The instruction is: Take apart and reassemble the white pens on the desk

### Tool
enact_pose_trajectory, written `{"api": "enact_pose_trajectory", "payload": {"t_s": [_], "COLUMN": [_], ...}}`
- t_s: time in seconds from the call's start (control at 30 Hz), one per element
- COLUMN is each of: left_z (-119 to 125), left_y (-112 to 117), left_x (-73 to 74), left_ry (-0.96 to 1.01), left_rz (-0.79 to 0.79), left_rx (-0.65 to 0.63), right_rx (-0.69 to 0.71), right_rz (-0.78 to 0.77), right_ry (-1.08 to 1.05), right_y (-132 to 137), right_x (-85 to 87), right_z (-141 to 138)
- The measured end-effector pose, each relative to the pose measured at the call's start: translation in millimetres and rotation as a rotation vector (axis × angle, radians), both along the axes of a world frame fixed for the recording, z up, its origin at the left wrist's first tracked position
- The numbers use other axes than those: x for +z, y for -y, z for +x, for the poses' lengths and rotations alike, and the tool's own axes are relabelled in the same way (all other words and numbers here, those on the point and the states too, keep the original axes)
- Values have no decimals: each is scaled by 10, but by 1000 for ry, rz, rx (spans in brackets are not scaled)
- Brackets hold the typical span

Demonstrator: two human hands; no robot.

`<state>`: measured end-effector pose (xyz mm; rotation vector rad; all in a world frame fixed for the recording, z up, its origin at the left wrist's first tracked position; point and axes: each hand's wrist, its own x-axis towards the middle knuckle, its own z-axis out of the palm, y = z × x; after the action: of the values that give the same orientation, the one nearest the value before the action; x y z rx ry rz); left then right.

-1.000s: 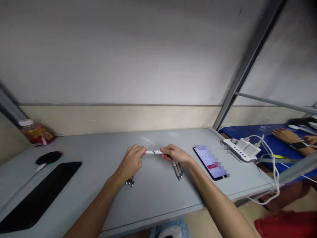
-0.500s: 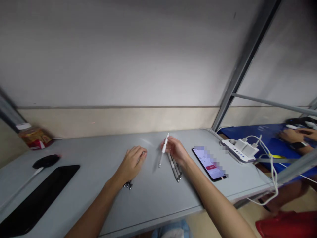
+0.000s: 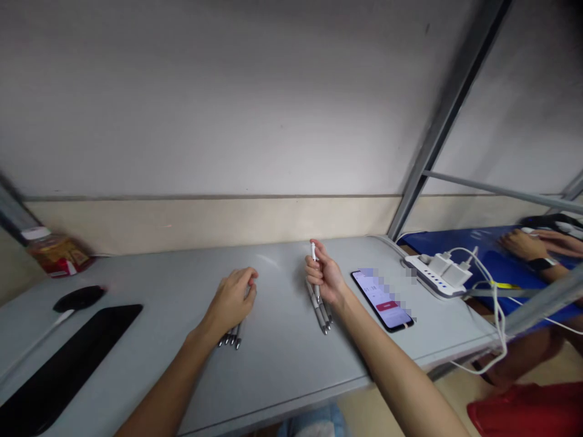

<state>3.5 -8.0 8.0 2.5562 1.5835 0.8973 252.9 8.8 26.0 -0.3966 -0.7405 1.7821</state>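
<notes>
My right hand [image 3: 328,278] is closed around a white-and-grey pen [image 3: 314,250], held upright with its white end above the fingers and the thumb near that end. Beneath this hand lie several grey pens [image 3: 322,318], their upper parts covered by the fingers. My left hand [image 3: 231,298] rests low over the desk, fingers loosely curled and thumb a little apart, with no object visible between them. The silver-tipped ends of a second group of pens [image 3: 234,338] show from under its wrist; the rest of them is hidden.
A lit phone [image 3: 381,300] lies right of my right arm, beside a power strip [image 3: 435,277] with plugs and white cables. Leftward are a black flat case [image 3: 77,364], a black round object [image 3: 79,298] and a jar [image 3: 57,255]. Another person's hands [image 3: 523,246] are at the blue table.
The pen in my right hand has gone from slanting and loosely held to upright in closed fingers. My left hand has shifted slightly left, and more pen ends show below it.
</notes>
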Motion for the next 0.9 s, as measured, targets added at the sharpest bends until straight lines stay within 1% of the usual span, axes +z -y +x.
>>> {"api": "enact_pose_trajectory", "payload": {"t_s": [0.17,0.27,0.5,0.73,0.9], "left_z": [-21,-23,-1,52,66], "left_y": [20,32,34,74,90], "left_x": [20,9,-43,-17,19], "left_ry": [-113,-169,-186,-162,-150], "left_rz": [-14,-36,-60,-78,-101], "left_rx": [128,167,147,141,128], "right_rx": [-25,-15,-4,-18,46], "right_rz": [17,23,38,8,56], "right_ry": [66,64,52,28,142], "right_y": [-2,-6,-13,-24,7], "right_x": [2,-11,-34,-29,-22], "right_z": [-8,-12,-27,-35,-42]}}
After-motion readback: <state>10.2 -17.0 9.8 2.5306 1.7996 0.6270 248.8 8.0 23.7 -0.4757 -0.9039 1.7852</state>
